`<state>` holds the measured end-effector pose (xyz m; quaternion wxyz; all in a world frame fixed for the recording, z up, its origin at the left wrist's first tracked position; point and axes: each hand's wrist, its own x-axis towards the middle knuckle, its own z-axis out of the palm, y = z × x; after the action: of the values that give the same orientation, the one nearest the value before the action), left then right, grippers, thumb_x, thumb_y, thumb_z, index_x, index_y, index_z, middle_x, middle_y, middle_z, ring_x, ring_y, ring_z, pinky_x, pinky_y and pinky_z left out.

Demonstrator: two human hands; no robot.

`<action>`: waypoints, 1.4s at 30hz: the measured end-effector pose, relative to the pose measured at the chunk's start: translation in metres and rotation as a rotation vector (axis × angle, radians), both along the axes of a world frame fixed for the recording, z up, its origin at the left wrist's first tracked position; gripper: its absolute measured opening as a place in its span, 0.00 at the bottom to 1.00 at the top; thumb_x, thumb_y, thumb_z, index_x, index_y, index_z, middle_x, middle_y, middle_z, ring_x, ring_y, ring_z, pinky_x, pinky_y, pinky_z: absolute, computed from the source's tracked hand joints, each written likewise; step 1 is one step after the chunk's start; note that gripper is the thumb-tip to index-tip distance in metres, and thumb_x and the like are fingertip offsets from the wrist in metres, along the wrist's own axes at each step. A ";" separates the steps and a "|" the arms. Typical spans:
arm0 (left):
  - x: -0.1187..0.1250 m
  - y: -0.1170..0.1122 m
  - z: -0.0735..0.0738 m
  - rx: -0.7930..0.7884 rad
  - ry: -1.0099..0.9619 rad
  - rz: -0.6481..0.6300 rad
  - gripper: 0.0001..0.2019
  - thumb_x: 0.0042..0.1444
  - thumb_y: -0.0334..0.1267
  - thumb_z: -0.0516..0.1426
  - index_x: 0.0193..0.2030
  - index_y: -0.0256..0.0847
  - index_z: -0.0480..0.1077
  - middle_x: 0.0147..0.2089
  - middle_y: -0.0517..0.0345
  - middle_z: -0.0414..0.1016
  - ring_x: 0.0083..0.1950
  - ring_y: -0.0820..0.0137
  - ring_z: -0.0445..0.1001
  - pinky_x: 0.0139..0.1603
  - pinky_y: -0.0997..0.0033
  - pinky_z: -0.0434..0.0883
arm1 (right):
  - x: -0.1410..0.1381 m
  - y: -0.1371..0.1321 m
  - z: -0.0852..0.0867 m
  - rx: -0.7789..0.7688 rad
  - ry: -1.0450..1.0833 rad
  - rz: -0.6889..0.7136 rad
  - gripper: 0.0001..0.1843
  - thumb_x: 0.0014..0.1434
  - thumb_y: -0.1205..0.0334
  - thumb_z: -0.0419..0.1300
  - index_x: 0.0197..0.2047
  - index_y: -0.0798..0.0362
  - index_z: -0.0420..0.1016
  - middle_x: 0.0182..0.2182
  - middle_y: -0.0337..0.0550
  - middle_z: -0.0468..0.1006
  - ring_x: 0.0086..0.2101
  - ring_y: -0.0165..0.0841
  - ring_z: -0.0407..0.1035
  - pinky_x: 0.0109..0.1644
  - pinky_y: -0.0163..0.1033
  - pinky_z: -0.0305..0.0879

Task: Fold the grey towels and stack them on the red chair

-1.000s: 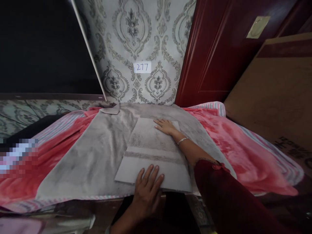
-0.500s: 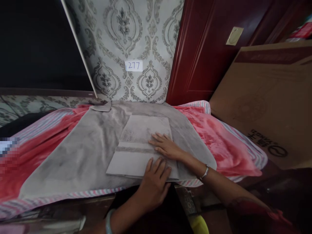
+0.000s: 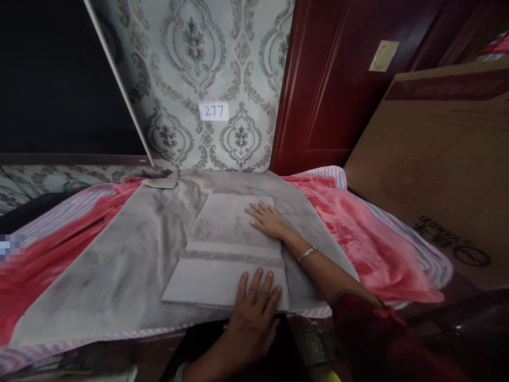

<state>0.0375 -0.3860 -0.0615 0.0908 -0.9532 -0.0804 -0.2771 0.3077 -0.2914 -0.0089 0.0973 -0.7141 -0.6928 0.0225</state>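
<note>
A folded grey towel (image 3: 222, 249) with a woven band across it lies on a larger grey cloth (image 3: 131, 254) spread over a red blanket (image 3: 358, 223). My left hand (image 3: 254, 313) rests flat on the towel's near right corner, fingers stretched and apart. My right hand (image 3: 268, 220) lies flat on the towel's far right part, fingers stretched out; a bracelet sits on that wrist. Neither hand holds anything.
A patterned wall (image 3: 207, 63) with a small label reading 277 (image 3: 213, 111) stands behind. A dark screen (image 3: 55, 79) leans at the left, a red door (image 3: 338, 79) and a big cardboard box (image 3: 437, 159) at the right. The surface's front edge runs just under my left hand.
My right hand slid away from me up the towel, from near my left hand to the far part. My left hand stayed on the near edge.
</note>
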 end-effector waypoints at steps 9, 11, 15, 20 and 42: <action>0.003 0.005 -0.006 0.019 -0.072 -0.039 0.26 0.62 0.46 0.58 0.65 0.40 0.69 0.72 0.45 0.64 0.78 0.47 0.46 0.76 0.39 0.36 | 0.037 0.041 -0.013 0.046 0.087 -0.191 0.33 0.73 0.42 0.40 0.76 0.41 0.53 0.75 0.42 0.51 0.72 0.47 0.46 0.73 0.57 0.45; 0.003 0.006 -0.006 0.016 -0.081 -0.045 0.25 0.62 0.45 0.59 0.65 0.40 0.70 0.72 0.45 0.64 0.79 0.47 0.46 0.76 0.39 0.36 | 0.039 0.043 -0.017 0.067 0.099 -0.190 0.32 0.73 0.42 0.40 0.76 0.41 0.53 0.75 0.42 0.52 0.72 0.46 0.46 0.73 0.56 0.45; 0.002 0.005 -0.007 0.003 -0.075 -0.048 0.25 0.62 0.43 0.59 0.65 0.40 0.69 0.73 0.45 0.63 0.79 0.47 0.44 0.77 0.40 0.36 | 0.039 0.042 -0.020 0.081 0.102 -0.198 0.32 0.73 0.42 0.40 0.76 0.40 0.53 0.75 0.41 0.52 0.72 0.45 0.46 0.73 0.56 0.45; 0.000 0.003 -0.009 -0.036 -0.013 -0.034 0.27 0.63 0.41 0.58 0.68 0.40 0.66 0.75 0.46 0.58 0.79 0.48 0.42 0.77 0.39 0.34 | 0.035 0.039 -0.018 0.080 0.092 -0.224 0.32 0.74 0.43 0.40 0.76 0.39 0.53 0.75 0.40 0.51 0.72 0.44 0.45 0.73 0.55 0.46; -0.106 0.142 0.046 -0.988 -0.365 0.451 0.32 0.52 0.50 0.61 0.63 0.39 0.71 0.53 0.47 0.80 0.53 0.52 0.77 0.58 0.54 0.71 | -0.039 -0.158 -0.065 0.305 0.282 -0.104 0.30 0.73 0.48 0.42 0.73 0.48 0.61 0.73 0.51 0.57 0.70 0.42 0.53 0.71 0.57 0.54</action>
<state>-0.0684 -0.2438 -0.0159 -0.3239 -0.7785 -0.4159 -0.3405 0.2685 -0.4498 -0.0734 0.3013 -0.7156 -0.6301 0.0123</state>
